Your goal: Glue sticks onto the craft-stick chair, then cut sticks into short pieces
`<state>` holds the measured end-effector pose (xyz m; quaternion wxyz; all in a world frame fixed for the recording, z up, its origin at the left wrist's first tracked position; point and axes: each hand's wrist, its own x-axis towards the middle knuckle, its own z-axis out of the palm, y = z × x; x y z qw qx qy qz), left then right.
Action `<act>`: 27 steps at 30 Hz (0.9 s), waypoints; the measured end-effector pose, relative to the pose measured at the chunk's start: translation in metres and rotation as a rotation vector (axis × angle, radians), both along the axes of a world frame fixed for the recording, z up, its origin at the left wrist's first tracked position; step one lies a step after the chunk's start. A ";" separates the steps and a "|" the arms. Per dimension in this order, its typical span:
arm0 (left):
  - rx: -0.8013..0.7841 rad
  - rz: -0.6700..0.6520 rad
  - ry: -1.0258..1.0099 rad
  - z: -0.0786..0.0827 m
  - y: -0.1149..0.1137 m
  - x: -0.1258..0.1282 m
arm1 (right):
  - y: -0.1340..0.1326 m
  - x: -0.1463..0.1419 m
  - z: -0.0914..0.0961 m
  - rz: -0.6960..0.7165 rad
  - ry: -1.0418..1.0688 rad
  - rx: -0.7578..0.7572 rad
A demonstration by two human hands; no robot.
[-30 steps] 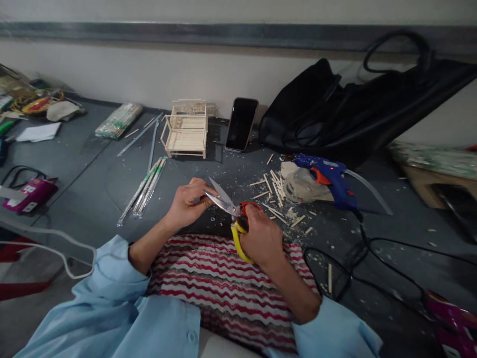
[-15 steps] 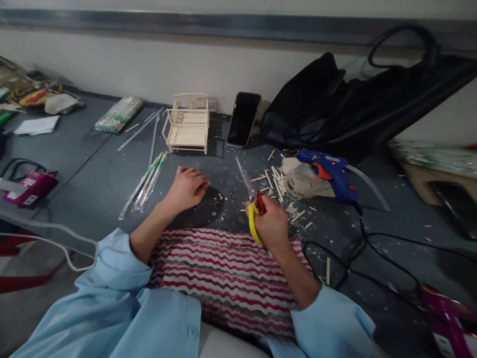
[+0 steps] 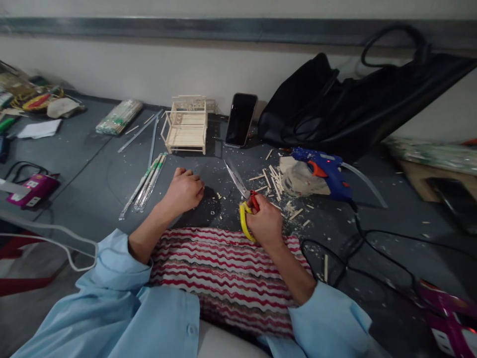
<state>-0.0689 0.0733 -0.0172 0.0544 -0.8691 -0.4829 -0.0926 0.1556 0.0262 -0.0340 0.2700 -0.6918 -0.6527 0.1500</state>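
Note:
My right hand (image 3: pixel 266 221) grips a pair of scissors (image 3: pixel 242 191) by yellow and red handles, its blades pointing up and left over the dark table. My left hand (image 3: pixel 185 190) is closed near the table top, fingers curled; whatever they may pinch is hidden or too small to make out. Beside it, on the left, lie thin wrapped sticks (image 3: pixel 149 183) with green print. Behind stands a small bench-like model (image 3: pixel 186 134) built of pale sticks. To the right of the scissors are scattered short cut sticks (image 3: pixel 275 181) and crumbs.
A blue glue gun (image 3: pixel 324 171) rests at the right, its cable (image 3: pixel 368 243) trailing across the table. A phone (image 3: pixel 241 120) leans upright at the wall beside a black bag (image 3: pixel 335 109). A striped cloth (image 3: pixel 227 273) covers the near edge. A stick bundle (image 3: pixel 119 117) lies back left.
The scissors in my right hand have moved left toward my left hand, and their blades tilt further left. My left hand stays closed, nearly in place. The view has shifted slightly.

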 end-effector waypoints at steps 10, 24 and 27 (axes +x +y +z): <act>0.105 0.155 -0.390 0.012 0.004 -0.010 | 0.000 0.002 -0.003 -0.032 0.095 0.034; -0.129 0.125 -0.147 -0.010 0.006 -0.002 | 0.000 0.001 -0.003 -0.014 0.081 0.022; -0.141 0.126 -0.109 -0.009 0.005 0.000 | 0.000 0.001 -0.003 -0.007 0.075 0.036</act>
